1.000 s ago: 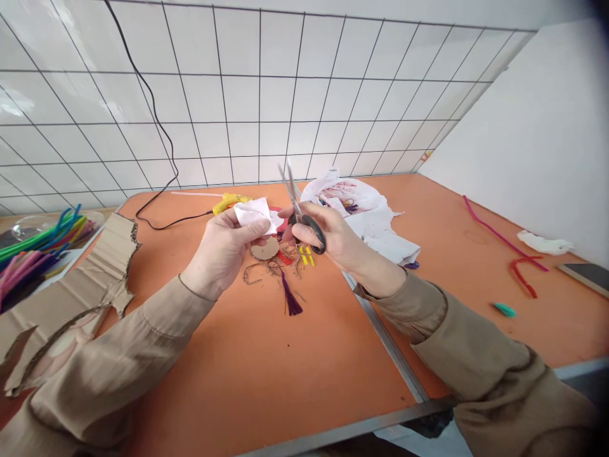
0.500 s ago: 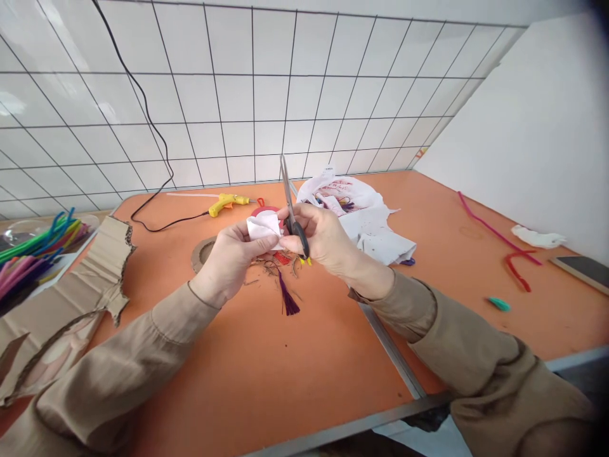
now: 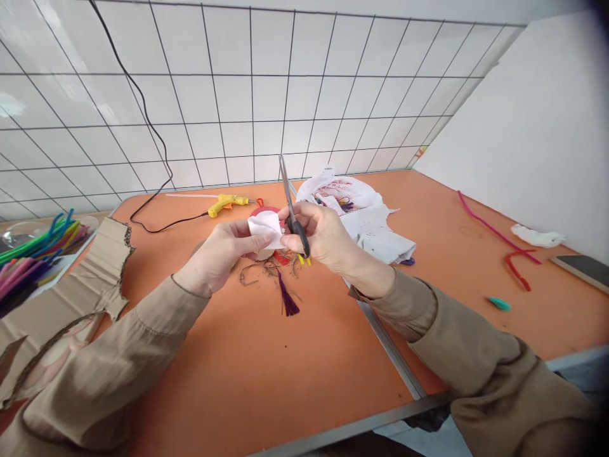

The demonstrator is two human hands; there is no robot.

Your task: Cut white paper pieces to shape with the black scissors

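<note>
A small folded piece of white cloth or paper [image 3: 264, 226] is pinched by my left hand [image 3: 222, 249] above the middle of the table. My right hand [image 3: 324, 240] holds scissors [image 3: 289, 197] with black handles, their blades pointing up and away. The fingertips of that hand also touch the right edge of the white piece. Just behind it a round red thing [image 3: 267, 212] shows in part. Beneath my hands lie a dark purple tassel [image 3: 287, 296] and brown thread scraps [image 3: 250, 274]. My left hand mostly covers a brown ring on the table.
A yellow glue gun [image 3: 227, 204] lies at the back, its black cord running up the wall. Crumpled white cloth [image 3: 375, 228] is behind my right hand. Torn cardboard [image 3: 102, 260] and coloured pipe cleaners [image 3: 42, 247] are at left; a phone [image 3: 583, 270] lies far right.
My left hand has shifted slightly left and its fingers lie differently on the white piece. It now covers more of the brown ring. My right hand and the scissors have barely moved.
</note>
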